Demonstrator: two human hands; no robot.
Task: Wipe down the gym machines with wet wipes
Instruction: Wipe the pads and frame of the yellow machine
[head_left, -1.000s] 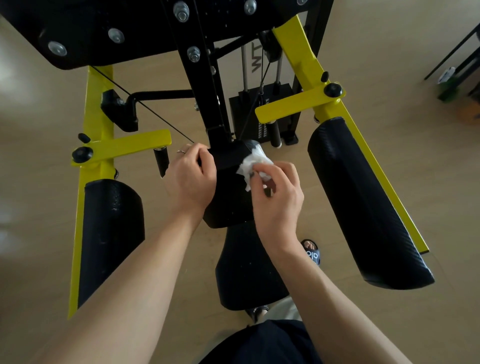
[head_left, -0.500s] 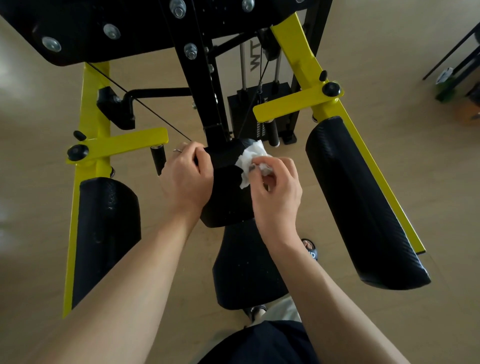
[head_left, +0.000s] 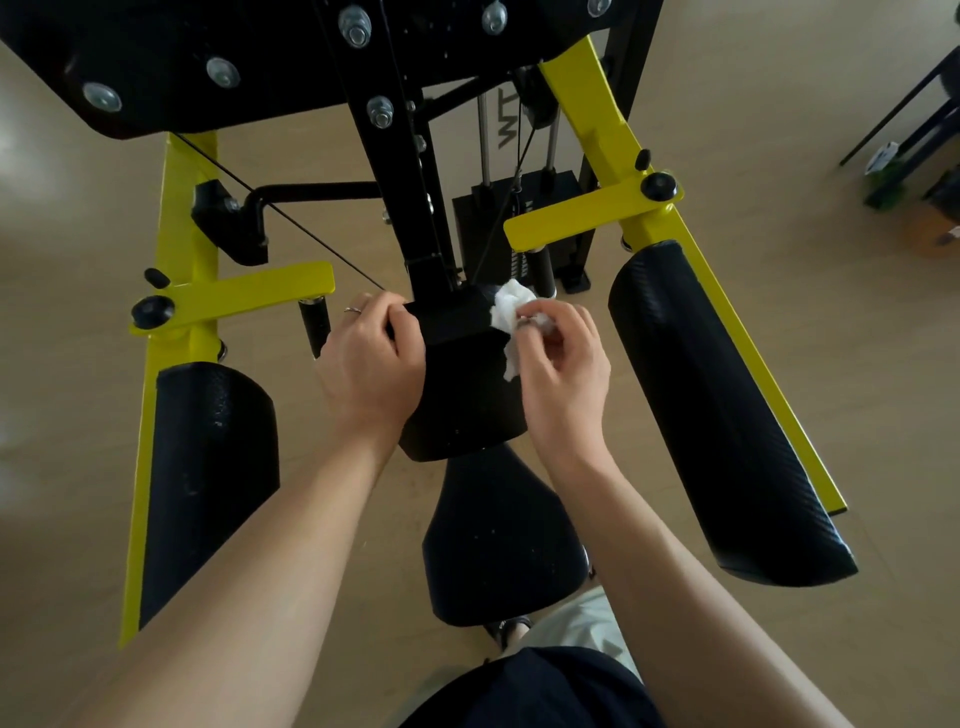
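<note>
Head view. We are taking the centre pad (head_left: 457, 374) of the gym machine (head_left: 395, 171) as our landmark: the small black cushion below the black upright post.

We are gripping the pad's left edge with the left hand (head_left: 371, 364), fingers curled over its top corner. We judge this grip is bracing the pad so it is not swinging under the rubbing. A ring is showing on one finger.

We are pinching the wipe (head_left: 511, 317) in the right hand (head_left: 563, 374), thumb and fingertips bunched around it. The white wad is pressing against the pad's upper right corner, with one tail hanging down the pad's right side. Bunching it is probably giving a firmer scrubbing point for the corner.

To the right of the centre pad, the long right pad (head_left: 722, 415) is lying along its yellow arm (head_left: 587, 208); to the left, the left pad (head_left: 208, 467) is doing the same. Just below, the seat (head_left: 498, 545) is sitting. We cannot tell whether any of these are wiped.
</note>
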